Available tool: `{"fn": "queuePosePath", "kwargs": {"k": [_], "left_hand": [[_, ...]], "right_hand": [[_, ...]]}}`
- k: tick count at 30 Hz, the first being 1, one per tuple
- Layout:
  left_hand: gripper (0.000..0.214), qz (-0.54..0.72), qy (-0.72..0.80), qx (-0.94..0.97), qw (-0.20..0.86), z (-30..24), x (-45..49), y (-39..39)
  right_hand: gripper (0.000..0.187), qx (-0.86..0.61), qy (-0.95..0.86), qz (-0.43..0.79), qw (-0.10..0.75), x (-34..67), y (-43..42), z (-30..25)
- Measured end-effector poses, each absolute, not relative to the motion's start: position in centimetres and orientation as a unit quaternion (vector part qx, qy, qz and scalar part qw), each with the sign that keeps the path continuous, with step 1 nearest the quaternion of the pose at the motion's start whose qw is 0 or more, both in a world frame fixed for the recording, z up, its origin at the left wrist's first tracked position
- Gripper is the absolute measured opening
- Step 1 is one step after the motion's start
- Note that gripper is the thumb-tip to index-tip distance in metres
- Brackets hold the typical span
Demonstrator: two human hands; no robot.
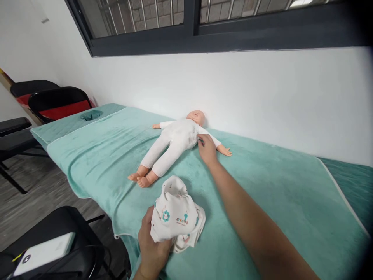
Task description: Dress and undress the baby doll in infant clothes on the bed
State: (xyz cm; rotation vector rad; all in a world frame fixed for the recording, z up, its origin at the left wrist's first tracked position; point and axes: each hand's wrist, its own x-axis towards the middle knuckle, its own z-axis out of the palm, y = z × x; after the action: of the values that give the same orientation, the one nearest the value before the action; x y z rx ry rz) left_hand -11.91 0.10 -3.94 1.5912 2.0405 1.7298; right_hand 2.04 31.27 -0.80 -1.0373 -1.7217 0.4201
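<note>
Your left hand (154,242) is closed around one side of a printed cloth (175,217), holding it bunched above the green cover (256,186) near you. The cloth's rounded top points away from you, its lettering faces up, and a loose fold hangs at its lower right.

Beyond it, the doll (179,134) lies on its back on the cover, its long axis running slantwise: head at upper right, next to the wall (262,93), feet at lower left, toward the near edge. Its arms spread out sideways and its feet nearly meet.

Your right hand (207,149) is at the doll's side, below the arm nearer you, fingers bent; you cannot tell whether they pinch the white suit.
</note>
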Motion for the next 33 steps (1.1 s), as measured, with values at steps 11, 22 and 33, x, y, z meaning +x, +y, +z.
{"fn": "queuePosePath", "kwargs": {"k": [11,22,33], "left_hand": [[0.039,0.550,0.663,0.508,0.010,-3.7,-11.7,0.3],[0.041,0.554,0.658,0.509,-0.009,-4.3,-11.9,0.3],[0.037,0.556,0.661,0.504,0.006,-4.1,-11.8,0.1]], "right_hand": [[0.078,-0.440,-0.845,0.048,0.301,0.4,30.5,-0.2],[0.077,-0.442,-0.838,0.088,0.306,0.7,31.1,-1.0],[0.084,-0.421,-0.846,0.089,0.315,0.6,32.4,-1.9]]}}
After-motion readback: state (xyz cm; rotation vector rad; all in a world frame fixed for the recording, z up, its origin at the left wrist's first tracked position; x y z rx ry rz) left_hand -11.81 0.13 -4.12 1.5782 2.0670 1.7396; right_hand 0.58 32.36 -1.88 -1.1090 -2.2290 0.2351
